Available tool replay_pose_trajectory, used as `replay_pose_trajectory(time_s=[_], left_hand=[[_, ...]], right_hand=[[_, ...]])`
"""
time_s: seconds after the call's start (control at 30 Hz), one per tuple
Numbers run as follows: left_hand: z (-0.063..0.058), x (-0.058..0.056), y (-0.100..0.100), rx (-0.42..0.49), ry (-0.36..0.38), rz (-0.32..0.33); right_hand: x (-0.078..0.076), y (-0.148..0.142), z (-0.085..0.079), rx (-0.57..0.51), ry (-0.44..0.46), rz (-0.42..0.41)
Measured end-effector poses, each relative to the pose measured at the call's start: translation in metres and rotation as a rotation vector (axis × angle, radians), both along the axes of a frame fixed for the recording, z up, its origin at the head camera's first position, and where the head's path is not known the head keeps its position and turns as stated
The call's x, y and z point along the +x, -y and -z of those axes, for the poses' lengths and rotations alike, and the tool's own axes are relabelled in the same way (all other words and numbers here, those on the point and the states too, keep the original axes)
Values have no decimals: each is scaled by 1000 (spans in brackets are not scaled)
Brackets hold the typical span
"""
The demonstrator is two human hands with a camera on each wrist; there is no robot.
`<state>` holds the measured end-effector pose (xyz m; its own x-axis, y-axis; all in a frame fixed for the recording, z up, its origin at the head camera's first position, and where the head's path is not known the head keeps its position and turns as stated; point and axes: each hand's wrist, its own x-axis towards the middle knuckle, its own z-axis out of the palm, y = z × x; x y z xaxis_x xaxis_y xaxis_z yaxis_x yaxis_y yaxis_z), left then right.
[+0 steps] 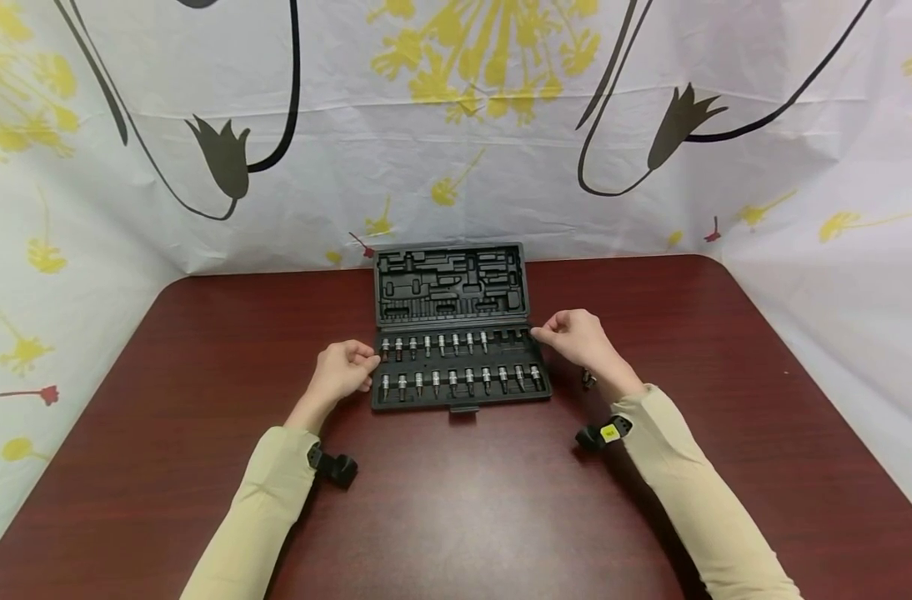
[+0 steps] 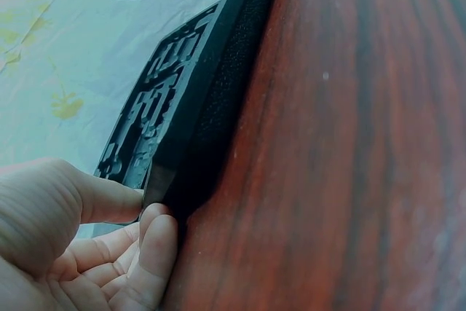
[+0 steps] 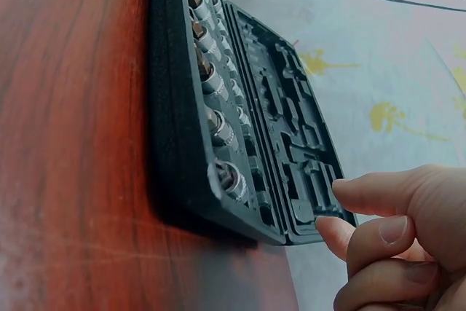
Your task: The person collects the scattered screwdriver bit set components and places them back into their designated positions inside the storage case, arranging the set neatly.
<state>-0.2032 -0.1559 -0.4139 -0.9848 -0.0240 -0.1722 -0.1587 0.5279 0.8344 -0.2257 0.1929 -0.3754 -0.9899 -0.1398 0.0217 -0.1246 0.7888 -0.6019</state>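
Note:
A black plastic case [image 1: 463,363] lies unfolded on the table, its moulded lid [image 1: 452,287] leaning back behind the tray. Two rows of silver bit sockets [image 1: 453,383] stand in the tray; dark bare slots [image 1: 510,336] show at the right of the back row. My left hand [image 1: 342,369] pinches the tray's left edge, thumb [image 2: 113,200] on top and fingers against the side. By the tray's back right corner is my right hand [image 1: 576,337]. Its thumb and forefinger are apart with nothing visible between them, the other fingers loosely curled [image 3: 389,282]; contact with the case is unclear.
A small metallic piece [image 1: 588,379] lies on the dark red wooden table [image 1: 456,500], beside my right wrist. Behind the table hangs a white cloth [image 1: 471,167] with flower prints. Each wrist wears a black camera, the left [image 1: 334,467] and the right [image 1: 603,433].

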Motion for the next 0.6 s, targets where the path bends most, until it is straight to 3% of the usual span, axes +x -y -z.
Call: replay_pose_trajectory(time_s=[0.6], left_hand=[[0, 0, 0, -2, -2, 3]], right_hand=[[10, -25, 1, -14, 9, 32]])
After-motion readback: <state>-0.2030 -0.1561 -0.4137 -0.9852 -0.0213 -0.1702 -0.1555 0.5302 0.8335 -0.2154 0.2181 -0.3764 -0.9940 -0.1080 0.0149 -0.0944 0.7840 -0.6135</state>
